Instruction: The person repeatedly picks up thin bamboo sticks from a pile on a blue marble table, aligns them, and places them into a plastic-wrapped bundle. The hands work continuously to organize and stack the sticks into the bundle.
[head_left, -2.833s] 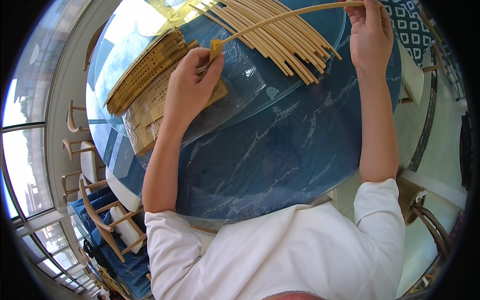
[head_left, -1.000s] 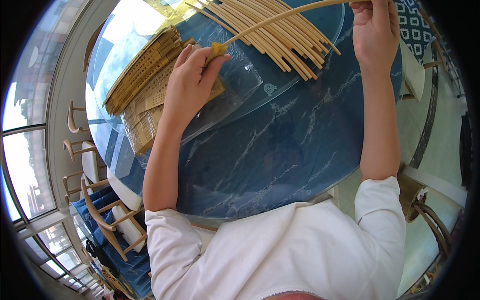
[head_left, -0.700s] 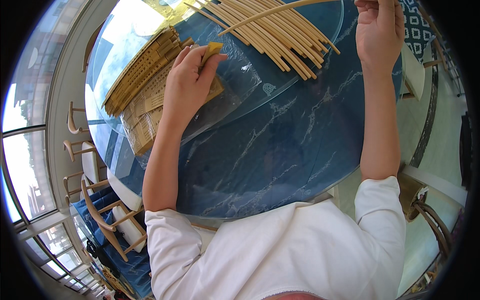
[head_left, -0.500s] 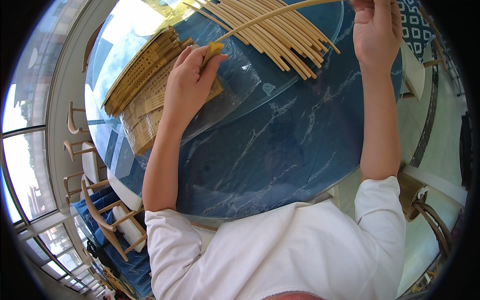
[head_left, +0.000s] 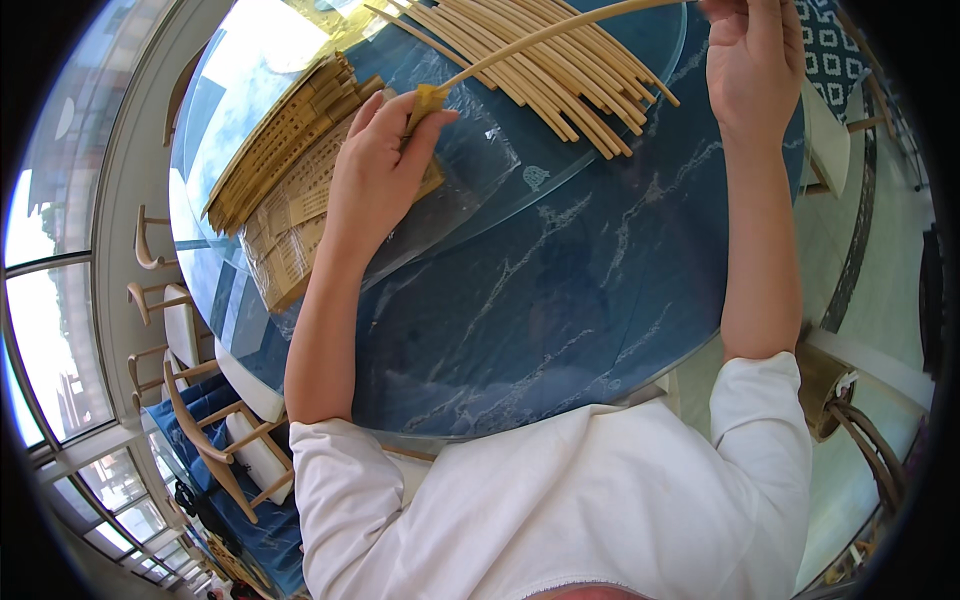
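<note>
My left hand (head_left: 378, 175) pinches a small brown paper sleeve (head_left: 427, 101) between thumb and fingers, its mouth facing up and right. Out to the far right, my right hand (head_left: 757, 75) is closed on the other end of a pale wooden chopstick (head_left: 565, 36), partly cut off by the upper edge. The chopstick slants across to the left, and its near tip is at the sleeve's mouth; how far inside it reaches is hidden. Beneath and beside my left hand lie a fanned stack of printed brown paper sleeves (head_left: 285, 135) and a plastic-wrapped bundle of them (head_left: 290, 235).
Loose chopsticks (head_left: 540, 75) lie side by side at the far middle of the glass turntable (head_left: 570, 190). Clear plastic film (head_left: 480, 150) spreads beside the bundle. The round blue marbled table (head_left: 520, 320) extends to my body. Wooden chairs (head_left: 230, 450) stand at the left.
The chopstick's tip has shifted slightly down and right to the sleeve's mouth, and the sleeve's mouth looks narrower. Both hands stay nearly in place.
</note>
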